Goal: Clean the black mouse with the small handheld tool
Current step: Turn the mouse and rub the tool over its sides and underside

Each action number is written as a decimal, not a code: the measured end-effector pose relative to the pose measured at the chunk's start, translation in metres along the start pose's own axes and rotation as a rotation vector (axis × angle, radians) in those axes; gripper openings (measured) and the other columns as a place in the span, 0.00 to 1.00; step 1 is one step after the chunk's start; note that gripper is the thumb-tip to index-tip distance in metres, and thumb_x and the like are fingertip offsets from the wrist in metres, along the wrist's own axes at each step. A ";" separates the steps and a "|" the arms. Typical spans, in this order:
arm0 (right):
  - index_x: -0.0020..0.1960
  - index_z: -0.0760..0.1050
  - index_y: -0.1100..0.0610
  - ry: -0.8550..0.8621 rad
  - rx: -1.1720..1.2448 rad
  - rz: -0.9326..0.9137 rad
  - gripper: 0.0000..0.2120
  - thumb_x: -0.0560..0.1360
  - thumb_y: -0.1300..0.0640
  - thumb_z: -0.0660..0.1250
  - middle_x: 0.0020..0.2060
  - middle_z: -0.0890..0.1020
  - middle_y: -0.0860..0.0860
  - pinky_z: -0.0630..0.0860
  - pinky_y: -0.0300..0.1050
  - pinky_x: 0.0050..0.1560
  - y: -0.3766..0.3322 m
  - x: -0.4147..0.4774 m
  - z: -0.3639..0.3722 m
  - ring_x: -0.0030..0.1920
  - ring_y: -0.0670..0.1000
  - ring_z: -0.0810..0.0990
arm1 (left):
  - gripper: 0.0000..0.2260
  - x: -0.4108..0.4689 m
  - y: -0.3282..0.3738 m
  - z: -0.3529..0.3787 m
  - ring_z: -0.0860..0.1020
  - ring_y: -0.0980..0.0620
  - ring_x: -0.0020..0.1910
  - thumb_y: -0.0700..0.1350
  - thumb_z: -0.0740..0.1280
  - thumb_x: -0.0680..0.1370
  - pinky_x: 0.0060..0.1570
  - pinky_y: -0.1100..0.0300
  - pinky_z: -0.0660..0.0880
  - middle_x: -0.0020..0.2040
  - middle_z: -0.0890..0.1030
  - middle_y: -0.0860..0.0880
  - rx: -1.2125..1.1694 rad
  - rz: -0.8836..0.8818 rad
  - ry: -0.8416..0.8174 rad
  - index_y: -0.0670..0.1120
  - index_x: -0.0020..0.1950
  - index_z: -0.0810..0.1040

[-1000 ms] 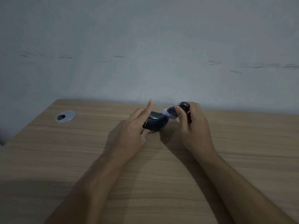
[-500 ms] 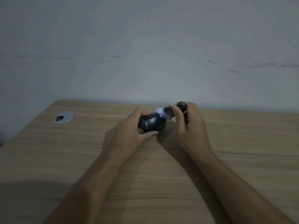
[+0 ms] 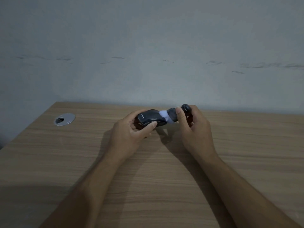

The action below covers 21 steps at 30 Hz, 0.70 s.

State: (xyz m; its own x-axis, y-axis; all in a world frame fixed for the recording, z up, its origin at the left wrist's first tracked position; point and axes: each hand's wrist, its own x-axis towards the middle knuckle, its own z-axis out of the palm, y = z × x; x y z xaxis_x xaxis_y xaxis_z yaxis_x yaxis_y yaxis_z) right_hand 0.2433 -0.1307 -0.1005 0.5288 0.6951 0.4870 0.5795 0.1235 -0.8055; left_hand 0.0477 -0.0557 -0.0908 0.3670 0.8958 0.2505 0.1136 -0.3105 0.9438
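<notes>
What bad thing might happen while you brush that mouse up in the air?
The left hand pinches the black mouse above the table, so a hard push from the brush in the right hand might knock it loose and drop it. Dust may just land on the table.

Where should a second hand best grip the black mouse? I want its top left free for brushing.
Probably by its two long sides at the rear end, from the left, as the left hand does: the black mouse lies sideways, and the brush in the right hand works its right end.
</notes>
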 end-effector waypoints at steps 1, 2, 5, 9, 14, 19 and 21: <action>0.53 0.80 0.54 0.020 0.004 0.011 0.10 0.87 0.48 0.67 0.36 0.79 0.43 0.69 0.32 0.40 0.001 0.001 -0.002 0.37 0.40 0.78 | 0.16 -0.001 0.002 0.001 0.89 0.54 0.42 0.44 0.79 0.78 0.43 0.63 0.84 0.49 0.90 0.52 0.006 -0.006 0.004 0.51 0.66 0.86; 0.53 0.80 0.54 0.030 0.016 0.016 0.11 0.88 0.48 0.67 0.36 0.79 0.43 0.69 0.32 0.39 0.001 0.001 -0.002 0.36 0.40 0.77 | 0.14 -0.001 0.003 0.001 0.88 0.55 0.39 0.45 0.78 0.79 0.41 0.67 0.82 0.46 0.90 0.50 0.023 -0.010 0.005 0.51 0.65 0.86; 0.54 0.80 0.54 0.029 0.047 -0.022 0.10 0.88 0.49 0.67 0.37 0.81 0.45 0.72 0.36 0.39 -0.008 -0.003 -0.001 0.36 0.43 0.77 | 0.10 -0.001 0.004 0.001 0.86 0.55 0.34 0.47 0.75 0.81 0.37 0.72 0.79 0.40 0.89 0.45 0.068 -0.018 0.007 0.50 0.63 0.86; 0.59 0.82 0.57 -0.058 0.071 -0.191 0.08 0.88 0.53 0.67 0.43 0.85 0.48 0.76 0.37 0.41 -0.024 -0.011 0.004 0.41 0.46 0.82 | 0.08 -0.002 0.006 0.000 0.84 0.62 0.31 0.49 0.74 0.82 0.31 0.76 0.74 0.38 0.88 0.49 0.145 -0.036 0.016 0.50 0.59 0.86; 0.57 0.82 0.57 -0.026 -0.011 -0.214 0.08 0.87 0.52 0.69 0.43 0.83 0.48 0.72 0.35 0.42 -0.016 -0.008 0.010 0.40 0.45 0.80 | 0.08 0.002 -0.001 0.000 0.84 0.58 0.30 0.52 0.72 0.83 0.35 0.65 0.79 0.37 0.89 0.47 0.078 -0.085 0.051 0.51 0.56 0.87; 0.54 0.82 0.54 0.069 -0.050 -0.072 0.10 0.86 0.48 0.69 0.37 0.79 0.43 0.67 0.34 0.39 0.000 0.001 0.000 0.34 0.43 0.74 | 0.10 0.007 -0.006 0.002 0.84 0.52 0.31 0.54 0.70 0.83 0.34 0.59 0.80 0.43 0.91 0.49 -0.037 -0.153 0.090 0.50 0.56 0.88; 0.53 0.82 0.55 0.068 -0.020 -0.085 0.10 0.87 0.49 0.70 0.34 0.76 0.41 0.65 0.33 0.38 -0.003 -0.002 0.001 0.32 0.44 0.73 | 0.09 0.009 -0.008 0.004 0.84 0.52 0.30 0.53 0.71 0.83 0.33 0.59 0.78 0.42 0.91 0.48 -0.062 -0.182 0.111 0.50 0.55 0.87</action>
State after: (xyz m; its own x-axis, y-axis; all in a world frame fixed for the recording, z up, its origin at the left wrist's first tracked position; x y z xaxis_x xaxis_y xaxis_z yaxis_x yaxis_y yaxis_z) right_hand 0.2396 -0.1315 -0.0994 0.5175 0.6331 0.5757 0.6359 0.1657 -0.7538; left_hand 0.0536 -0.0467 -0.0975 0.2409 0.9660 0.0942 0.1103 -0.1237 0.9862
